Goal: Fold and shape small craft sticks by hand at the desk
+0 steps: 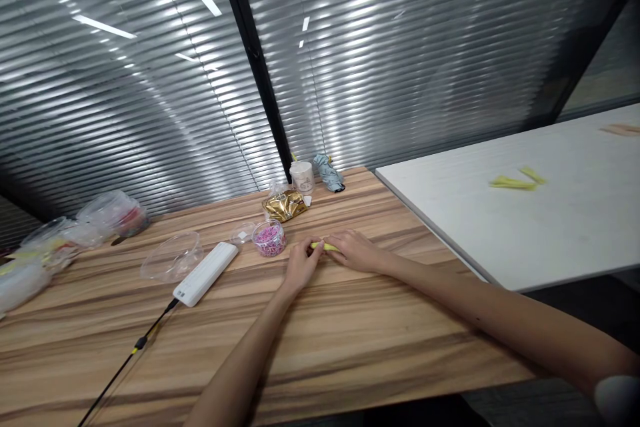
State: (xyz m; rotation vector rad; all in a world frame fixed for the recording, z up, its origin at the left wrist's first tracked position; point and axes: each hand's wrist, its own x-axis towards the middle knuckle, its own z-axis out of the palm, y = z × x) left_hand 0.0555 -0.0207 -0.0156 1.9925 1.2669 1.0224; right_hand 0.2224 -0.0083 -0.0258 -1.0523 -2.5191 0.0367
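Observation:
A small yellow strip (pixel 325 246) lies between my two hands, low over the wooden table (pixel 350 340). My left hand (pixel 301 264) pinches its left end between thumb and fingers. From the right, my right hand (pixel 354 250) has its fingers closed on the other end. Just left of my left hand stands a round clear tub (pixel 269 238) of pink and purple small pieces, with a clear lid (pixel 243 233) beside it. Behind the tub sits a crumpled gold packet (pixel 284 205).
A white power bank (pixel 206 273) with a black cable and a clear bowl (pixel 173 257) are on the left. Plastic containers (pixel 113 213) pile up farther left. At the back stand a white cup (pixel 302 177) and a blue wrapper (pixel 329 172). Yellow strips (pixel 513 183) lie on the white table (pixel 565 227).

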